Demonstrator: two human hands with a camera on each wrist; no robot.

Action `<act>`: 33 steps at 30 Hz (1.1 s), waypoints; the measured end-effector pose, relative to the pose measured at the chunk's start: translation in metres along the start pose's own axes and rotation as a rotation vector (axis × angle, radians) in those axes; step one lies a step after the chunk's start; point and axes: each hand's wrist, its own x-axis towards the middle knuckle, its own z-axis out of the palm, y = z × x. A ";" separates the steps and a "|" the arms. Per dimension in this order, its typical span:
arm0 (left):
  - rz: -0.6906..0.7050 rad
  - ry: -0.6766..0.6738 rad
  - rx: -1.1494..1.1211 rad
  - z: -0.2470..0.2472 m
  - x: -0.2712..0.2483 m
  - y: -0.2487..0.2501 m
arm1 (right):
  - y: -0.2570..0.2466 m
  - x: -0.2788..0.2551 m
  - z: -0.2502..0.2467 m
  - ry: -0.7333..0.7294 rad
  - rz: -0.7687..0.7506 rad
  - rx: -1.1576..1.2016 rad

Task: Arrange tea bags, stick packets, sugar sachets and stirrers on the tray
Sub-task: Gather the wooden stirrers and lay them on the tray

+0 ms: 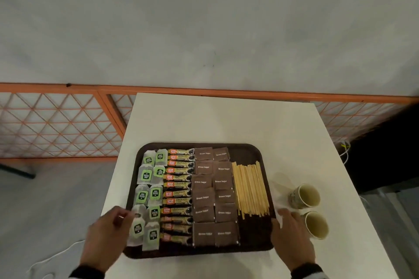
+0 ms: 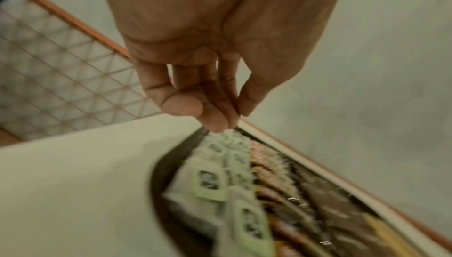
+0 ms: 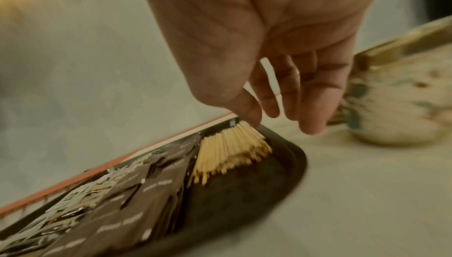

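Looks like a refreshment/tea corner in an office or café-type space, not a home kitchen; exact venue can't be told. Evidence: plain white square table [image 1: 226, 120] w/ dark brown plastic serving tray [image 1: 247, 152] stocked in bulk w/ brown paper sugar sachets [image 1: 213, 197] and thin pale wooden stirrers [image 1: 250, 188]; two patterned paper cups [image 1: 309, 209] beside it; bare grey concrete floor [image 1: 204, 18]; orange metal lattice barrier [image 1: 56, 124] behind the table.

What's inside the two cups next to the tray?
Both cups lie tipped on the table, mouths toward the camera. Their pale insides look empty. The deepest part of each is dim, so something tiny there can't be ruled out.
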 end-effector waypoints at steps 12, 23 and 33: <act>-0.193 -0.001 0.003 0.030 0.002 -0.067 | 0.017 0.012 0.044 -0.054 0.267 0.101; -0.220 0.029 -0.021 -0.002 0.097 -0.033 | -0.048 0.063 0.052 -0.078 0.187 0.266; -0.250 -0.035 0.082 -0.014 0.167 -0.005 | -0.098 0.125 0.039 -0.141 0.154 0.251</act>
